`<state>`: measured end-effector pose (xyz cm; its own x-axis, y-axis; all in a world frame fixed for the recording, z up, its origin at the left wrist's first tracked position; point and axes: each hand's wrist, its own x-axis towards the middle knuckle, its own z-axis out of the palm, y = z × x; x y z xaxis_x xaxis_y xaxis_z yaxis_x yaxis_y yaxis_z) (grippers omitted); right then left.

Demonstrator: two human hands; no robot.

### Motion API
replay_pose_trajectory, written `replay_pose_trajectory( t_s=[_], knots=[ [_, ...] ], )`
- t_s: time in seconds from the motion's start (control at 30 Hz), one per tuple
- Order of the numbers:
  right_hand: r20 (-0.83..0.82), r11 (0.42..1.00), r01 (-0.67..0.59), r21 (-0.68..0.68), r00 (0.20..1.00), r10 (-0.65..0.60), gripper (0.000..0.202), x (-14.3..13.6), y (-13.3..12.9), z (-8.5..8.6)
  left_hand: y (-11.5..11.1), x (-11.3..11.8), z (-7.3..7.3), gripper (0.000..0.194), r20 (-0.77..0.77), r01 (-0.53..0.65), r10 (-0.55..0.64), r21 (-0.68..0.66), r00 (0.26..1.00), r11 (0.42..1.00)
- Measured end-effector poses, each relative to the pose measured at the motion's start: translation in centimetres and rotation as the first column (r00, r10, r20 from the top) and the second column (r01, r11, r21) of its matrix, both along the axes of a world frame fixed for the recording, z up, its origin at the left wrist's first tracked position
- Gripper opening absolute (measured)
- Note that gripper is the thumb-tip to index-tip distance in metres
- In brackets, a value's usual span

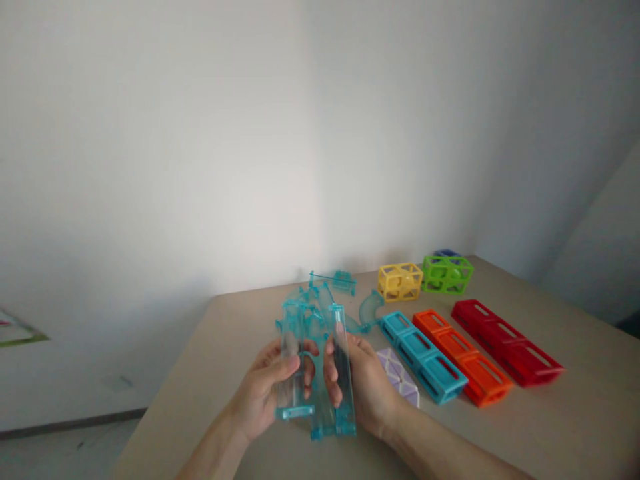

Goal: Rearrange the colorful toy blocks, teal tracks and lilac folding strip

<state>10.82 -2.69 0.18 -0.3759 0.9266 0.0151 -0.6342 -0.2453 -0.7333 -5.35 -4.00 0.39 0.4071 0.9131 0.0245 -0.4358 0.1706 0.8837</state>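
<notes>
My left hand (260, 383) is closed around a clear teal plastic track piece (290, 347), its thumb across the near face and its fingers behind. My right hand (367, 387) grips another long clear teal track piece (343, 373), with the fingertips on its inner side. Both pieces stand roughly upright, a narrow gap apart. Between and below them shows a further clear teal part (324, 407); whether it is joined to the right-hand piece I cannot tell. Beyond the hands lies a loose heap of teal track parts (315, 320), including a curved one (370, 308).
On the tan table (200, 373) stand a yellow frame block (400, 283), a green one (447, 275) and a blue one (447, 253). Blue (425, 357), orange (463, 357) and red (505, 340) rows lie at right. Lilac tiles (399, 377) sit beside my right hand. White walls rise behind.
</notes>
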Motion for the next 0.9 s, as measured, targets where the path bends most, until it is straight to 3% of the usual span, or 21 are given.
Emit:
replay_pose_trajectory(
  t_s=[0.13, 0.37, 0.57, 0.77, 0.9],
  knots=[
    [0.034, 1.000, -0.004, 0.006, 0.999, 0.004, 0.047, 0.1, 0.1, 0.0, 0.1, 0.3, 0.1, 0.022, -0.076, -0.068, 0.074, 0.077, 0.994, 0.995],
    [-0.019, 0.999, -0.022, 0.039, 1.000, 0.023, 0.044, -0.1, -0.2, 0.3, -0.1, 0.9, 0.4, 0.029, -0.067, -0.084, 0.092, 0.114, 0.994, 0.990],
    [-0.014, 1.000, -0.026, -0.004, 1.000, 0.026, 0.046, -0.2, -0.4, 0.3, -0.4, 1.2, 0.4, 0.030, -0.086, 0.039, -0.027, 0.147, 0.996, 0.988],
    [-0.061, 1.000, -0.029, 0.011, 0.998, 0.030, 0.045, -0.4, -0.4, 0.0, -0.6, 1.5, 0.3, 0.021, -0.047, 0.012, -0.006, 0.119, 0.999, 0.993],
    [0.028, 1.000, 0.005, 0.026, 1.000, -0.006, 0.049, -0.3, -0.3, -0.2, -0.6, 1.4, 0.2, 0.022, -0.021, 0.030, -0.028, 0.102, 0.999, 0.994]
  ],
)
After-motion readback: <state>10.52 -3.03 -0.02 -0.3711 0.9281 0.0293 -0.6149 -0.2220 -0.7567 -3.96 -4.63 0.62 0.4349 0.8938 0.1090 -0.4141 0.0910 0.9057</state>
